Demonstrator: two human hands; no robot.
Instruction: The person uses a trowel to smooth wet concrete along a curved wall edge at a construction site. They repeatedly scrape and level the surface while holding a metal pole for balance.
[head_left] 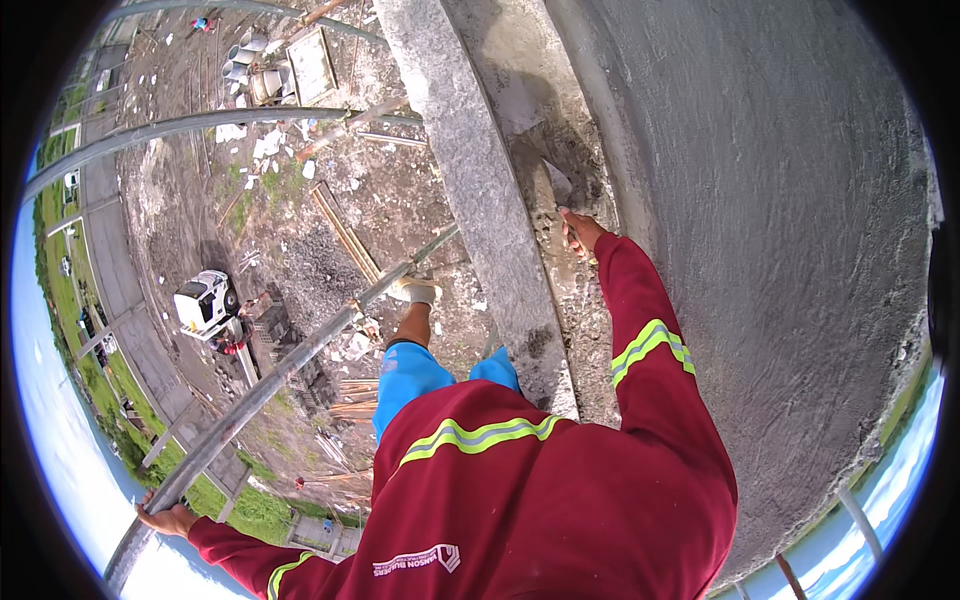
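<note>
My right hand (581, 235) is closed round the handle of a trowel (560, 184). The blade points away from me, down in a narrow concrete channel (590, 345) with wet-looking mortar (530, 160) around it. A raised concrete lip (470, 150) bounds the channel on the left, and a broad grey plastered wall (780, 200) rises on the right. Far out at the lower left, my left hand (172, 519) grips a metal scaffold pipe (300, 355). One of my feet (415, 290) shows beside that pipe, high above the ground.
More scaffold pipes (200, 122) cross the upper left. Far below lies a dirt building site with a white truck (205, 303), a stack of blocks (272, 322), wooden planks (345, 232) and a concrete mixer (267, 86). People stand near the truck. The drop is open left of the lip.
</note>
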